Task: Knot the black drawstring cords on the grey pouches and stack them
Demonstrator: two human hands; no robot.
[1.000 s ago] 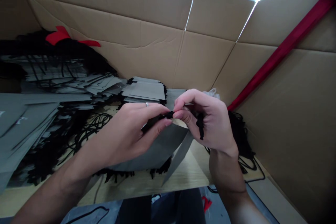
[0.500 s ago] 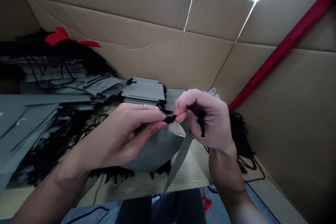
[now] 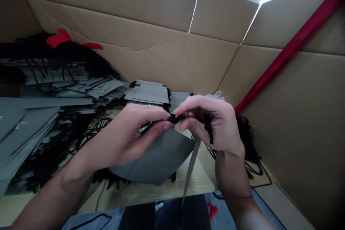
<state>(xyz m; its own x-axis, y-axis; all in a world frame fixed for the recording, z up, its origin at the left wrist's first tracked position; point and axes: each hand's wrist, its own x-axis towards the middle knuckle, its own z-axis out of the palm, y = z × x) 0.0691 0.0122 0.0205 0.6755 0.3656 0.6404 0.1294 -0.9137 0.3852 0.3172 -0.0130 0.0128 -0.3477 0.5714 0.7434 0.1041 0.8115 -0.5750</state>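
Note:
My left hand (image 3: 132, 136) is closed, with thumb and forefinger pinching a knotted black cord (image 3: 174, 118). Close against it, my right hand (image 3: 219, 124) has thumb and forefinger around the short end of that cord. A second knotted black cord end (image 3: 208, 131) hangs across the right palm under its curled fingers. Below the hands hangs a curved grey sheet (image 3: 159, 158), partly covered by my left hand. From beneath the right hand a narrow grey strip (image 3: 191, 169) drops past the table edge; whether it joins the sheet I cannot tell.
Grey sheets with black cords (image 3: 35, 129) are piled at the left. A neat stack of grey pieces (image 3: 148, 91) stands at the back. Black cords (image 3: 246, 140) lie at the right. Cardboard walls (image 3: 134, 32) enclose the table (image 3: 201, 176), and a dark red strap (image 3: 285, 52) runs down the right side.
My right thumb has come away from the forefinger, so the pinch is looser and more cord shows. The grey sheet has swung lower, and the strip has shifted right and hangs straighter.

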